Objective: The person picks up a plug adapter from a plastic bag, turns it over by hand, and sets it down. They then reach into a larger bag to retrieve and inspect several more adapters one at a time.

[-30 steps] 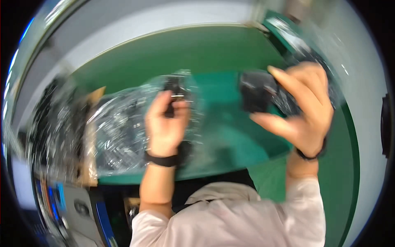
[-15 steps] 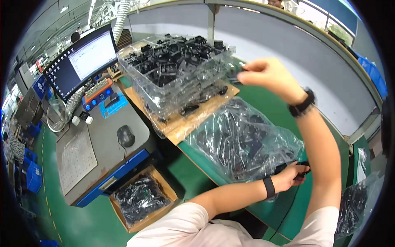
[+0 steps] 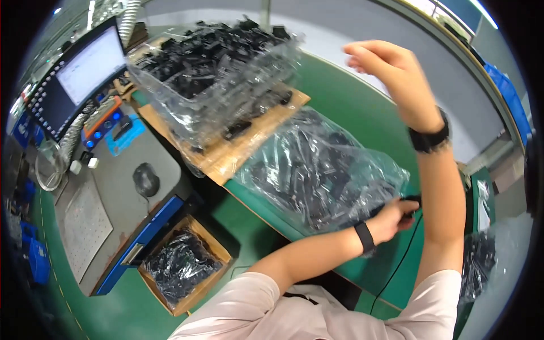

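My left hand is closed around a small black part at the near right corner of a clear plastic bag. Black plastic parts show through this bag, which lies flat on the green bench. A thin black cable runs down the bench from beside that hand. Raised over the far side of the bench is my right hand, its fingers curled together; whatever they may hold is hidden. To its left, a stack of clear plastic trays is heaped with black parts.
Cardboard lies under the trays. At left, a grey cabinet top carries a monitor, an orange-and-grey device and a mouse. An open carton of bagged black parts sits on the floor. Another bag is at right.
My right hand has drawn away from the trays, to the right. My left hand stays beside the bag with the black part. The whole view has shifted, moving the scene leftward and up.
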The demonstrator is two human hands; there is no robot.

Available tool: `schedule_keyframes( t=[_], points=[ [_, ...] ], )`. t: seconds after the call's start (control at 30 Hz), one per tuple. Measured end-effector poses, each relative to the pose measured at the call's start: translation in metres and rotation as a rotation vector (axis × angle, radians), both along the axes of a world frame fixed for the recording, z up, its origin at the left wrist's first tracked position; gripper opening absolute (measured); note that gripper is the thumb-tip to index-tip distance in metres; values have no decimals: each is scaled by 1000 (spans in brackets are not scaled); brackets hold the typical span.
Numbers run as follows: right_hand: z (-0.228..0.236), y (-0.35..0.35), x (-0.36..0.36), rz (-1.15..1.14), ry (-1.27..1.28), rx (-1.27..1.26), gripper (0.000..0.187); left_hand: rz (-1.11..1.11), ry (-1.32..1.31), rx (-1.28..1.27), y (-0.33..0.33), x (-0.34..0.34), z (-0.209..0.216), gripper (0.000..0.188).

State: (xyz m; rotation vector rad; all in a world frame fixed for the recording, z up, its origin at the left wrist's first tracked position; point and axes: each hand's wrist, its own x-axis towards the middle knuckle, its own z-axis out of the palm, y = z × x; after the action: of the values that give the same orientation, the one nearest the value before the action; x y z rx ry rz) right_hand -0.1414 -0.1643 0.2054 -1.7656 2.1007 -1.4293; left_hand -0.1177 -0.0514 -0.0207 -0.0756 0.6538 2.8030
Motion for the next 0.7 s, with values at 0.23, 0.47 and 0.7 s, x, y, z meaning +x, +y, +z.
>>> schedule_keyframes(
  t=[0.23,0.47,0.7],
  points=[
    [-24,187,20,-440,474,221,33,34,76,13,-27,14,40,23],
    [-119,265,24,-641,597,164,68,-78,104,-49,-20,24,47,21],
    [-130,291,32,-527,55,170,57,29,293,-653,-12,31,51,33]
  ],
)
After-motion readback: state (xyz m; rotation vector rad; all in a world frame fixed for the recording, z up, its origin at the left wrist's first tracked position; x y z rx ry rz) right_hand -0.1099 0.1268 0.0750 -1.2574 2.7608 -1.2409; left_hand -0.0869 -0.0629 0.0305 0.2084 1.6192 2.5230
